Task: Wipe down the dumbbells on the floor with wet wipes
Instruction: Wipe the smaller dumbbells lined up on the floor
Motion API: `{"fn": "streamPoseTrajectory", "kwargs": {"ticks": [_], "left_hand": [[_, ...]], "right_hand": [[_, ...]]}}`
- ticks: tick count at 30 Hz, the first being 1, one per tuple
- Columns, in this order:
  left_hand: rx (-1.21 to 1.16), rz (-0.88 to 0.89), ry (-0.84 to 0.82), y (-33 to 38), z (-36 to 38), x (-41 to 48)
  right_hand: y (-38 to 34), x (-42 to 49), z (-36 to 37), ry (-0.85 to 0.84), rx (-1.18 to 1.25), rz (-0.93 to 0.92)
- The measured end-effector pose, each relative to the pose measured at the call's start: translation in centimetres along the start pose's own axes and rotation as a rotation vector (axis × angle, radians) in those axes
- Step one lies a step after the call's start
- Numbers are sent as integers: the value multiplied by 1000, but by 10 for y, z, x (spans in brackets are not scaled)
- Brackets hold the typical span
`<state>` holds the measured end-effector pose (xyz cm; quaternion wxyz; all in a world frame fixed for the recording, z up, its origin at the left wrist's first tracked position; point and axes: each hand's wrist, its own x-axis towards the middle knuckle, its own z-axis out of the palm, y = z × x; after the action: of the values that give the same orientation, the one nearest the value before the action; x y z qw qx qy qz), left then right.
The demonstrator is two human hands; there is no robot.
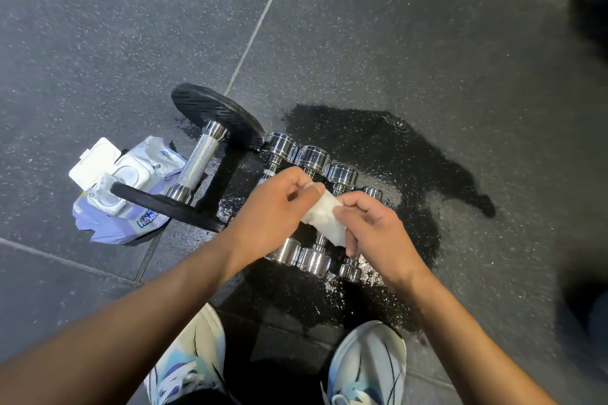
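One wide-angle camera sits on the person's head, facing forward and steeply down at the floor [394, 43]. It is close: the left hand [276, 207] and right hand [371, 233] fill mid-frame, with the shoes [368, 368] at the bottom edge.

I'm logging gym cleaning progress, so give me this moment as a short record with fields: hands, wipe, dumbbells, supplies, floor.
hands: left hand and right hand both pinch the wipe
wipe: white, crumpled, held over the chrome dumbbells
chrome dumbbells: side by side in a row
black dumbbell: left of the row, knurled handle, black plates
pack: beside the black dumbbell, lid open
floor: dark wet patch under and beyond the row
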<state>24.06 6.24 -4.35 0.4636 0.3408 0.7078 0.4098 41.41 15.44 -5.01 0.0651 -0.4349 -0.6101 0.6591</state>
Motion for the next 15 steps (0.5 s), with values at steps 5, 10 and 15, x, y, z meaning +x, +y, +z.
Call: {"fn": "streamPoseTrajectory", "kwargs": {"ticks": [5,10,15], "left_hand": [[-107,13,50,9,7,0],[-188,35,105,17,11,-2],[-206,12,140,25,12,-5]], "right_hand": [[0,-6,-3,105,-149,-90],[-3,-9,-1,57,191,-60],[-2,-9,0,-14,311,-113]]}}
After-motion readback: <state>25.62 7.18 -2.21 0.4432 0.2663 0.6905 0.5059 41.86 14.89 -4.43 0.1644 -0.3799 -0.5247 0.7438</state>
